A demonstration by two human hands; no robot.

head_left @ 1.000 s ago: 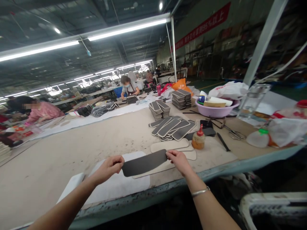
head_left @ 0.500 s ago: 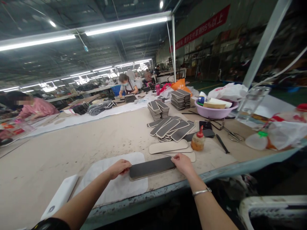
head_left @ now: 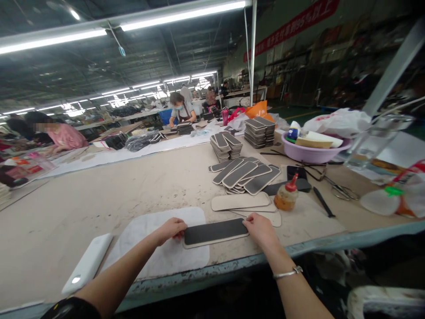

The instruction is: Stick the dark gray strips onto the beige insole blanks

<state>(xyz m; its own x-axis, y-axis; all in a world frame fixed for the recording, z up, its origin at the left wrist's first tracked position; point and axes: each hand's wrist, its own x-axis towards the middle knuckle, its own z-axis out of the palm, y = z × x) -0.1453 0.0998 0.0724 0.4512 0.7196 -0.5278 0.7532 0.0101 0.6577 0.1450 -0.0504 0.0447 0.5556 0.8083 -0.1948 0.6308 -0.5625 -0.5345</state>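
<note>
Now the dark strip point(head_left: 215, 232), held up and bowed a second ago, lies flat on the pale backing piece point(head_left: 219, 243), whose rim shows along its near edge. The left hand point(head_left: 173, 229) and right hand point(head_left: 261, 229), fingers drawn narrow, hold its ends, the left end over the white sheet point(head_left: 149, 241).

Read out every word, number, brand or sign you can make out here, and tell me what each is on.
"95%以上": red banner, upper right; the characters before it are too blurred to read surely.
Orange bag: pale mark, too small to read.
White plastic bag: faint reddish print, unreadable.
Dark strip between left hand and right hand: no visible lettering.
</note>
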